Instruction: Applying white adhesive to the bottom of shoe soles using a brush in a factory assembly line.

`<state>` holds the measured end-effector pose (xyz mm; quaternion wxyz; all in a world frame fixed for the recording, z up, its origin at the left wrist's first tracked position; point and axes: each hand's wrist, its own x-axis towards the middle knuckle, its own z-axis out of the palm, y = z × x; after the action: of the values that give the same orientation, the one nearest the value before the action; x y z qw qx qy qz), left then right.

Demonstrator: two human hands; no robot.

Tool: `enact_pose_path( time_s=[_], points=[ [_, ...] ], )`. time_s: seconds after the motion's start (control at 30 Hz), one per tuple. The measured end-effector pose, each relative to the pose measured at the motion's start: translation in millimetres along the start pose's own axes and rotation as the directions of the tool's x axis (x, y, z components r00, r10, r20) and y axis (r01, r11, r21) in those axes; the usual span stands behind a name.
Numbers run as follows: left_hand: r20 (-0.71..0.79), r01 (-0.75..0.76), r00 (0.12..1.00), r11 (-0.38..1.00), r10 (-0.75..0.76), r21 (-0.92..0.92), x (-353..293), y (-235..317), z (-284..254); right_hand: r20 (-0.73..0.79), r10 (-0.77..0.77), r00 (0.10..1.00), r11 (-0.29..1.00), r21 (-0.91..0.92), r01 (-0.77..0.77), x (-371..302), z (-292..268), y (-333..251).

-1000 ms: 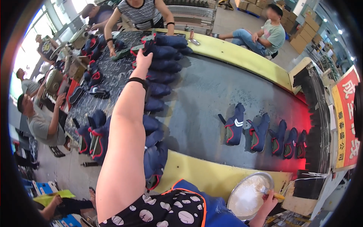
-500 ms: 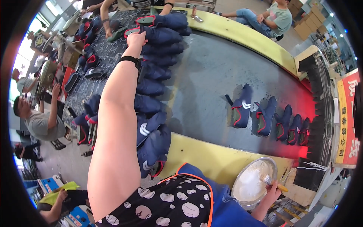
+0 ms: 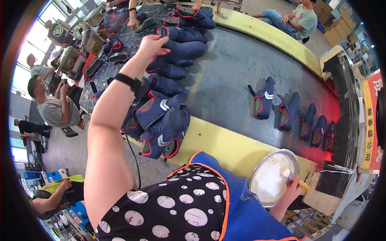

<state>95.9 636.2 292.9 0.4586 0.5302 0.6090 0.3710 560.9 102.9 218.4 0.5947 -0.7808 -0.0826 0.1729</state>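
My left arm reaches across to a row of navy shoes with red trim (image 3: 171,71) on the left side of the table. At the row's far part, my left hand (image 3: 152,47) is closed at the heel end of a navy shoe (image 3: 188,50), partly covering it. A dark tab stands up by its fingers. My right hand (image 3: 292,188), low on the right, grips the yellow handle of a brush (image 3: 303,184). The brush's bristles rest in white paste (image 3: 270,182) inside a metal bowl (image 3: 257,170), which leans over the near yellow edge.
Several navy shoes (image 3: 264,100) stand spaced along the grey belt (image 3: 229,72), running toward a red-lit opening with black fringe (image 3: 343,104). Yellow boards (image 3: 225,138) edge the belt. Another person's hand (image 3: 132,24) is at the far left table. A seated person (image 3: 303,22) is beyond.
My view has shifted. My left hand has drawn back a little along the row, nearer to me. Another shoe now lies at the row's far end, by another person's arm. The brush stays in the bowl.
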Motion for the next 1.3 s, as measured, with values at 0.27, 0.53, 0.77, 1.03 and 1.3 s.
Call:
enact_pose_path(
  time_s=[0.27,0.53,0.77,1.03,1.3],
  points=[
    [0.483,0.319,0.826,0.947,-0.291,0.026,-147.5,-39.1,118.8,0.041,0.003,0.999,0.997,0.075,-0.006,6.5,1.7,2.1],
    [0.779,-0.277,0.346,0.736,-0.523,0.617,-216.6,-134.4,189.9,-0.003,0.012,1.000,0.998,0.061,-0.012,7.1,-17.6,7.8],
    [0.200,-0.180,0.980,0.478,0.009,0.860,0.1,-93.9,81.0,-0.052,0.017,0.999,1.000,0.001,-0.017,3.6,-6.4,-0.9],
    [-0.165,0.284,0.935,0.384,-0.314,0.878,134.5,-157.0,13.6,-0.084,0.006,0.996,0.999,-0.048,-0.010,-1.8,14.7,-7.8],
    [0.050,0.212,0.878,0.480,-0.477,0.851,118.3,-146.4,52.2,-0.099,0.024,0.995,0.998,-0.063,-0.030,-6.2,28.3,-4.2]
  ],
)
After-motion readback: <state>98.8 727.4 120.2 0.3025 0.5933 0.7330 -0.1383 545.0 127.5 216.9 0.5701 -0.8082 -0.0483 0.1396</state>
